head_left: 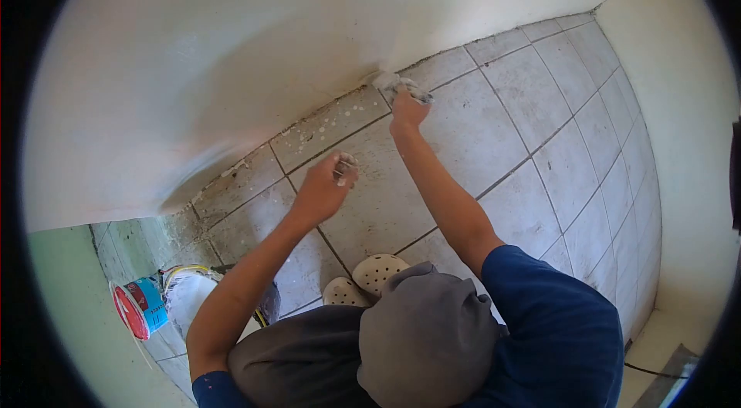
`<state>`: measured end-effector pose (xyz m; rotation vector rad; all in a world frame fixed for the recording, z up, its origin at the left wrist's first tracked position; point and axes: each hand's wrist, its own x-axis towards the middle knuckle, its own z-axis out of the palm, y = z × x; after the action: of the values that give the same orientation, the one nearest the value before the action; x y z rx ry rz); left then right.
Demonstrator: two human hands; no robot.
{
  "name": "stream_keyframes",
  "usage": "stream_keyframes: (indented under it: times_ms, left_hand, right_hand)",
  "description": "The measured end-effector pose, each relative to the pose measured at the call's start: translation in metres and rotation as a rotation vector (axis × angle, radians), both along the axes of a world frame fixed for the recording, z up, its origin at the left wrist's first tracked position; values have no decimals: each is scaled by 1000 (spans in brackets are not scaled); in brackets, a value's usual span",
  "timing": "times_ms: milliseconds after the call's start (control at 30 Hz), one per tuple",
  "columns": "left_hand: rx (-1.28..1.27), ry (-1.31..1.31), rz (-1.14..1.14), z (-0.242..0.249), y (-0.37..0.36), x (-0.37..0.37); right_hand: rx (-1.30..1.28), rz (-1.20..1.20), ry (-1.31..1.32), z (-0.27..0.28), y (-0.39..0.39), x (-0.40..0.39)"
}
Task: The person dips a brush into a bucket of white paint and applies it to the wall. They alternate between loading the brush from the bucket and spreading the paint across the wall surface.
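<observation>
My right hand (411, 105) is closed round a crumpled whitish rag (388, 82), pressing it low down where the cream wall (309, 30) meets the tiled floor (463, 130). The rag has greyish patches, and my fingers are partly hidden behind it. Lower and to the left, my left hand (328, 182) hangs over the tiles with its fingers curled in and white smears on them. I cannot tell whether anything is inside those fingers. White drips (332, 121) dot the tiles along the wall between the two hands.
A white-coated bucket (187, 294) stands at the lower left, partly behind my left forearm. Beside it is a blue and red paint can (140, 308). My cream clogs (378, 273) rest on the tiles. Another wall (664, 99) rises on the right.
</observation>
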<state>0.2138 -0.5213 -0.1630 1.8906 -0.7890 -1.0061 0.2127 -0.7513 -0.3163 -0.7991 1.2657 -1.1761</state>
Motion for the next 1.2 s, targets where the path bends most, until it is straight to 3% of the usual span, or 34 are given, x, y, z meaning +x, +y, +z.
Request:
stream_keyframes:
  times_ms: [167, 367, 467, 600, 667, 767, 867, 967, 1033, 1067, 1100, 1200]
  left_hand:
    - [26, 9, -64, -8, 5, -7]
    - [23, -1, -37, -11, 3, -3]
    - [28, 20, -55, -12, 4, -6]
    - [36, 41, -45, -19, 9, -5]
    - [33, 32, -39, -22, 9, -4]
    - [33, 10, -42, -17, 7, 0]
    - [53, 20, -53, -15, 8, -5]
    - [41, 45, -38, -25, 10, -7]
    - [24, 74, -20, -28, 9, -8]
    - [25, 63, -38, -28, 6, -8]
    - [26, 54, -55, -26, 4, -7]
    - [33, 54, -68, -17, 2, -6]
  right_hand:
    - [-1, 209, -341, 137, 44, -30]
    - [132, 185, -60, 54, 49, -13]
    - [47, 134, -171, 54, 47, 9]
    - [-47, 227, -239, 117, 52, -30]
    - [19, 155, -115, 110, 47, -40]
    - [-42, 65, -82, 60, 17, -43]
    - [-63, -52, -79, 52, -9, -39]
    - [-59, -8, -119, 32, -14, -25]
    - [-232, 23, -16, -17, 2, -5]
    - [-171, 86, 50, -18, 21, 3]
    - [-109, 148, 118, -15, 38, 0]
    - [66, 342, -78, 45, 65, -18]
